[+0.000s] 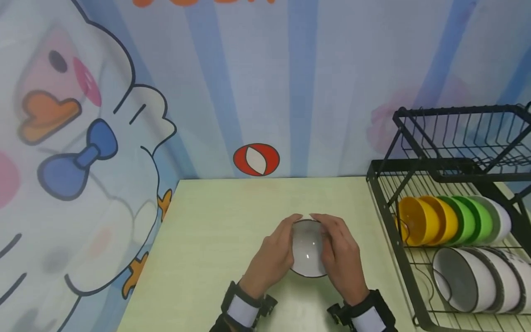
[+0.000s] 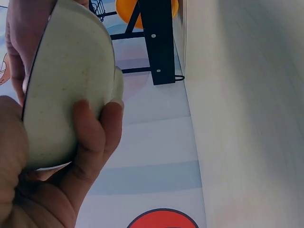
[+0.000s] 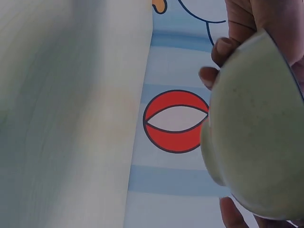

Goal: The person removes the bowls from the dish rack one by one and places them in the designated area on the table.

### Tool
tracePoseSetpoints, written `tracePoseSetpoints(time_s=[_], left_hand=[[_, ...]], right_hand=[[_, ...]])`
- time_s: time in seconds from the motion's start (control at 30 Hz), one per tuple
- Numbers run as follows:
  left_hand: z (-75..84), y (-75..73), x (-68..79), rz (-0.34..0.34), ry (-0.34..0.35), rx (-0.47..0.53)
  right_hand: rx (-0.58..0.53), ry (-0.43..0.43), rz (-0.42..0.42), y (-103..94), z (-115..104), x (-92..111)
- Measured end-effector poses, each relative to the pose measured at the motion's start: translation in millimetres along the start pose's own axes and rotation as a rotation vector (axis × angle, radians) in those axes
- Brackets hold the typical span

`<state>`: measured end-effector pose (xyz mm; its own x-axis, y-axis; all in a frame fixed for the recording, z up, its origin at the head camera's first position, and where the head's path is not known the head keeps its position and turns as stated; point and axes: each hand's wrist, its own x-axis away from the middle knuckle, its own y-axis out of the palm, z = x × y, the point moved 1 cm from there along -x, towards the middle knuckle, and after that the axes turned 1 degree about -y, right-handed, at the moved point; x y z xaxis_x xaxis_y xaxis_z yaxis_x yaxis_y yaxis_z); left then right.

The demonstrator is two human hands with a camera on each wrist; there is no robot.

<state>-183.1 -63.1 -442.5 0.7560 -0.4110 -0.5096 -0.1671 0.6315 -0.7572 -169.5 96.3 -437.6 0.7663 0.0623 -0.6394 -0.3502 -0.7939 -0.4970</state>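
Observation:
Both hands hold a white bowl (image 1: 308,251) with a thin dark rim above the table, its inside facing the head camera. My left hand (image 1: 273,258) grips its left side; in the left wrist view, fingertips (image 2: 85,118) press on the outer wall near the foot. On the opposite side my right hand (image 1: 343,258) holds the bowl, with the thumb at the rim. The right wrist view shows the bowl's pale outside (image 3: 261,128) and foot ring, with fingertips of a hand above and below it. Part of each hand is hidden behind the bowl.
A black two-tier dish rack (image 1: 394,258) stands at the right. Yellow bowls (image 1: 419,221), green bowls (image 1: 477,221) and white bowls with dark rims (image 1: 464,281) stand on edge in its lower tier. The pale table (image 1: 199,258) meets a cartoon-printed backdrop (image 1: 265,92) behind.

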Motion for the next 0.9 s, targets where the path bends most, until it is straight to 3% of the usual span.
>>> tracePoseSetpoints(time_s=[0.4,0.6,0.9], left_hand=[[-20.5,-7.8,4.8,-0.028,-0.107,-0.04],[-32.5,-12.1,6.6,-0.067,-0.195,-0.048],[-57.4,-22.0,13.1,-0.037,-0.322,-0.035]], right_hand=[[0.066,0.077,0.065,-8.3,0,-3],[0.058,0.081,0.069,-15.3,-4,-5],[0.06,0.065,0.107,-25.6,-3,-7]])
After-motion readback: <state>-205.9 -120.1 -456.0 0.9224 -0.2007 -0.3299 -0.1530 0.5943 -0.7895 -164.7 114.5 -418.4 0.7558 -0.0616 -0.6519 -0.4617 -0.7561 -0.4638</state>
